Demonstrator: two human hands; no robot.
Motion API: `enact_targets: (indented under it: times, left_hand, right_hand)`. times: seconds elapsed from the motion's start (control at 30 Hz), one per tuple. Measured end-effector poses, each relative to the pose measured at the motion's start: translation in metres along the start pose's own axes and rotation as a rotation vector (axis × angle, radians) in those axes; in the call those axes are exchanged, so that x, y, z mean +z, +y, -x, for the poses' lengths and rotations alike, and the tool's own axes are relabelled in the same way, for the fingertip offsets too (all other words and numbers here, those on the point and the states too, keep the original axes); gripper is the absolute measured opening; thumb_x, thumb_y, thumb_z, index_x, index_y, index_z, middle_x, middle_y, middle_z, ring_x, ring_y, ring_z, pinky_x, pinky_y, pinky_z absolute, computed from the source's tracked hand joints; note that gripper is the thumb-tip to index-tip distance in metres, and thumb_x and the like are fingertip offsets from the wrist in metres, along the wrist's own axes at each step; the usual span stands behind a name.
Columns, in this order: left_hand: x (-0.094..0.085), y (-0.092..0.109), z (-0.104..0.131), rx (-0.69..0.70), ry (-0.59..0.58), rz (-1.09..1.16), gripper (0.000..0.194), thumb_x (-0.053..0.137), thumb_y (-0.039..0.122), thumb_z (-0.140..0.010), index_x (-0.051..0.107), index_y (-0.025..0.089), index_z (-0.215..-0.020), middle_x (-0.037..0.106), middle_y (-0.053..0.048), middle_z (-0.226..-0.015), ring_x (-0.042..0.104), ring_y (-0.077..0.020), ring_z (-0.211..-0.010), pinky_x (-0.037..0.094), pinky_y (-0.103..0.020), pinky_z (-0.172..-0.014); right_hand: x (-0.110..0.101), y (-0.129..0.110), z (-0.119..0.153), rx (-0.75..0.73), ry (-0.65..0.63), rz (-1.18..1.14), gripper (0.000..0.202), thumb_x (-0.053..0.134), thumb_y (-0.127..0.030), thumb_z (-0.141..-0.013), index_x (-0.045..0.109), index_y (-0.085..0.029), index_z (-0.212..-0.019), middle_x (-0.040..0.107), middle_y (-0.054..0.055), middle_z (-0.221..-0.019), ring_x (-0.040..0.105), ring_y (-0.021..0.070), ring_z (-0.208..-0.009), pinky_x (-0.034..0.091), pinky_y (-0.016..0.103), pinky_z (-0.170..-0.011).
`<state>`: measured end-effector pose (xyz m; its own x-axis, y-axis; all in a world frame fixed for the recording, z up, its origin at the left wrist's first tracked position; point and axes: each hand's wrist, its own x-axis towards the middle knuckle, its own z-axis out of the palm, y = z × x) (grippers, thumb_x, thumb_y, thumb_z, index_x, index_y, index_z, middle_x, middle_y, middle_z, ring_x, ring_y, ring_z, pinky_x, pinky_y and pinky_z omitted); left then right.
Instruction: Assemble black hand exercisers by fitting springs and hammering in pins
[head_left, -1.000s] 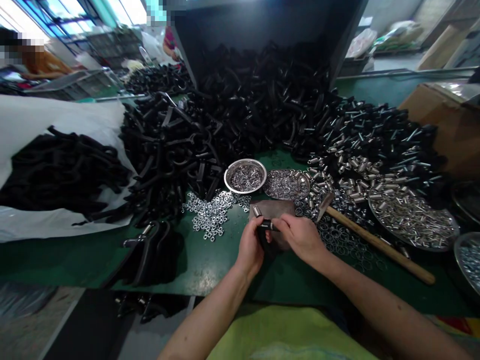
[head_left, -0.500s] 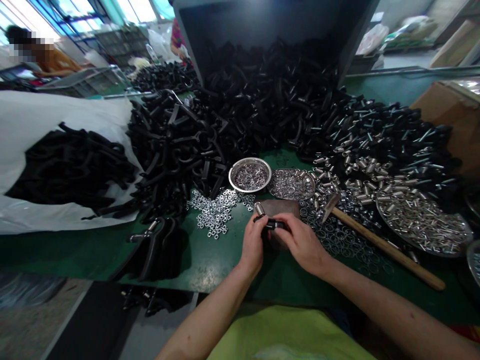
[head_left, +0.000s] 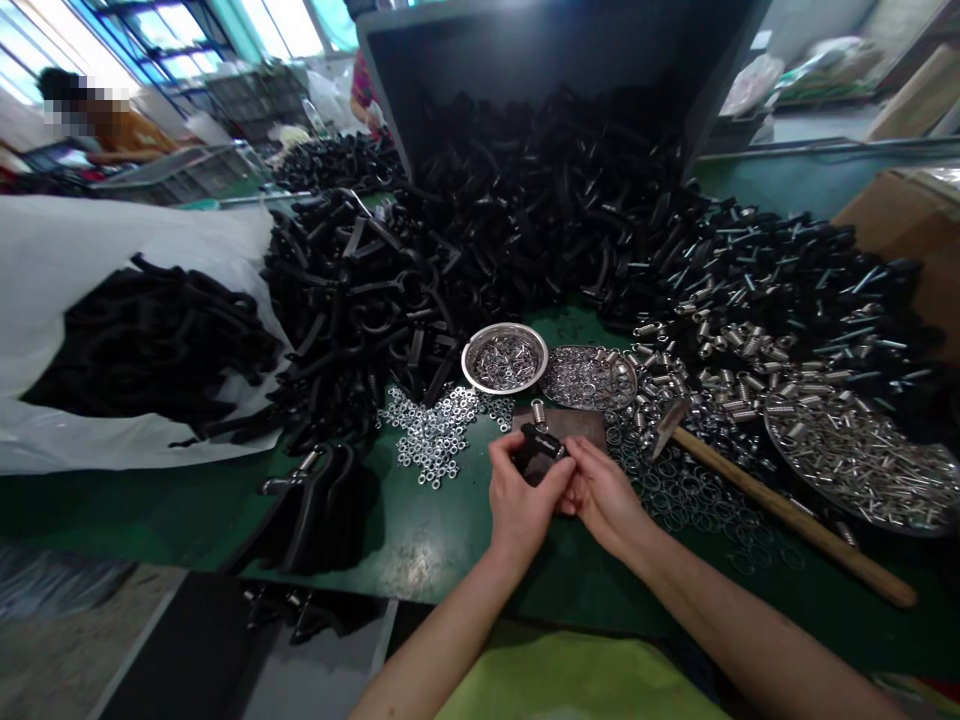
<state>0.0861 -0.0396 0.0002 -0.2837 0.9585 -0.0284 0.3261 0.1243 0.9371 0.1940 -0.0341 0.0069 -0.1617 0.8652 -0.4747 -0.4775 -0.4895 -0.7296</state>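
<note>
Head view, what are the hands holding?

Both on one black part (head_left: 541,442). Left hand (head_left: 516,505) has its far-left end, thumb and fingers closed round it. Right hand (head_left: 604,495) is pinched narrow at the right end, fingertips close to the left thumb.

Where's the part?

Held over the near edge of a flat metal plate (head_left: 591,424) on the green bench (head_left: 431,535). Coil spring (head_left: 538,412) just beyond it; can't tell if it's attached.

Around the plate?

Steel bowl (head_left: 466,362) of small metal pieces beyond it, shallow dish (head_left: 634,392) of small parts just right of the bowl. Nuts (head_left: 431,432) loose to the left. Thin rings (head_left: 679,490) to the right, hammer (head_left: 787,512) lying across that side, head toward the plate.

Further out?

Right: loose springs (head_left: 742,405), big tray (head_left: 772,440) of pins. Left: row of curved black pieces (head_left: 319,510) near the bench edge, white sack (head_left: 202,225) with more black pieces. Far side: grey crate (head_left: 480,50) tipped toward us, black heap (head_left: 517,220) spilling out.

Anyone else?

Person in orange (head_left: 131,132), far left, behind a grey basket (head_left: 184,175).
</note>
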Motion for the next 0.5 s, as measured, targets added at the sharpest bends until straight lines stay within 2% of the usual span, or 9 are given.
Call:
enact_targets:
  times: [0.03, 0.1, 0.17, 0.2, 0.23, 0.3, 0.37, 0.4, 0.5]
  left_hand:
    - [-0.002, -0.001, -0.001, 0.009, -0.037, -0.068, 0.061, 0.074, 0.043, -0.063, 0.042, 0.019, -0.109, 0.058, -0.007, -0.105, 0.058, -0.0222, -0.097, 0.045, -0.034, -0.083]
    - [-0.006, -0.004, -0.006, 0.012, -0.144, -0.183, 0.064, 0.075, 0.048, -0.06, 0.044, 0.02, -0.109, 0.061, -0.007, -0.102, 0.06, -0.0234, -0.093, 0.046, -0.035, -0.079]
    - [-0.012, -0.008, -0.012, 0.03, -0.238, -0.288, 0.06, 0.072, 0.054, -0.063, 0.046, 0.02, -0.106, 0.063, -0.005, -0.096, 0.062, -0.0235, -0.087, 0.046, -0.035, -0.074]
    - [-0.014, -0.009, -0.015, 0.065, -0.269, -0.348, 0.059, 0.071, 0.055, -0.064, 0.047, 0.021, -0.105, 0.064, -0.005, -0.095, 0.062, -0.0239, -0.086, 0.046, -0.035, -0.074]
    - [-0.015, -0.011, -0.017, 0.117, -0.287, -0.414, 0.058, 0.071, 0.054, -0.064, 0.048, 0.021, -0.105, 0.064, -0.005, -0.095, 0.062, -0.0246, -0.087, 0.046, -0.035, -0.074]
    - [-0.016, -0.013, -0.019, 0.251, -0.312, -0.547, 0.057, 0.073, 0.05, -0.064, 0.05, 0.021, -0.106, 0.063, -0.006, -0.098, 0.06, -0.0264, -0.092, 0.045, -0.038, -0.078]
    - [-0.015, -0.015, -0.018, 0.378, -0.345, -0.652, 0.055, 0.075, 0.044, -0.063, 0.052, 0.02, -0.107, 0.062, -0.007, -0.101, 0.056, -0.0277, -0.096, 0.043, -0.04, -0.081]
    - [-0.014, -0.015, -0.017, 0.424, -0.365, -0.683, 0.055, 0.075, 0.041, -0.063, 0.052, 0.02, -0.107, 0.061, -0.007, -0.103, 0.055, -0.028, -0.098, 0.043, -0.04, -0.082]
    - [-0.012, -0.017, -0.015, 0.484, -0.408, -0.697, 0.056, 0.076, 0.038, -0.062, 0.052, 0.02, -0.11, 0.06, -0.006, -0.107, 0.053, -0.0269, -0.1, 0.042, -0.04, -0.083]
  right_hand:
    - [-0.003, -0.002, -0.003, 0.027, -0.02, 0.053, 0.033, 0.057, -0.053, -0.078, 0.044, -0.023, -0.085, 0.046, -0.01, -0.049, 0.037, 0.0071, -0.035, 0.028, 0.018, -0.033]
    - [-0.011, -0.013, -0.012, 0.095, -0.172, 0.351, 0.037, 0.046, -0.058, -0.083, 0.047, -0.022, -0.085, 0.044, -0.01, -0.042, 0.034, 0.0082, -0.03, 0.025, 0.02, -0.032]
    - [-0.017, -0.034, -0.028, 0.073, -0.355, 0.822, 0.039, 0.039, -0.055, -0.088, 0.053, -0.02, -0.079, 0.048, -0.006, -0.04, 0.04, 0.01, -0.033, 0.028, 0.022, -0.036]
    - [-0.017, -0.046, -0.039, -0.009, -0.396, 1.086, 0.038, 0.04, -0.05, -0.089, 0.055, -0.019, -0.073, 0.052, -0.003, -0.044, 0.045, 0.0106, -0.037, 0.031, 0.023, -0.04]
    - [-0.015, -0.058, -0.052, -0.184, -0.341, 1.317, 0.035, 0.043, -0.042, -0.09, 0.058, -0.018, -0.07, 0.058, -0.001, -0.051, 0.051, 0.0114, -0.046, 0.034, 0.024, -0.046]
    - [-0.004, -0.078, -0.084, -0.548, -0.135, 1.703, 0.022, 0.048, -0.03, -0.088, 0.065, -0.019, -0.08, 0.068, 0.003, -0.075, 0.058, 0.0152, -0.071, 0.04, 0.026, -0.061]
    - [0.013, -0.089, -0.117, -0.664, -0.037, 1.81, 0.021, 0.048, -0.023, -0.088, 0.068, -0.018, -0.087, 0.067, 0.008, -0.095, 0.054, 0.0212, -0.095, 0.038, 0.031, -0.073]
    - [0.021, -0.09, -0.132, -0.686, -0.014, 1.845, 0.022, 0.047, -0.021, -0.087, 0.069, -0.017, -0.087, 0.066, 0.01, -0.098, 0.051, 0.0236, -0.101, 0.037, 0.032, -0.076]
    - [0.04, -0.086, -0.168, -0.691, -0.012, 1.915, 0.021, 0.05, -0.017, -0.084, 0.071, -0.015, -0.08, 0.065, 0.014, -0.095, 0.046, 0.0274, -0.105, 0.033, 0.036, -0.08]
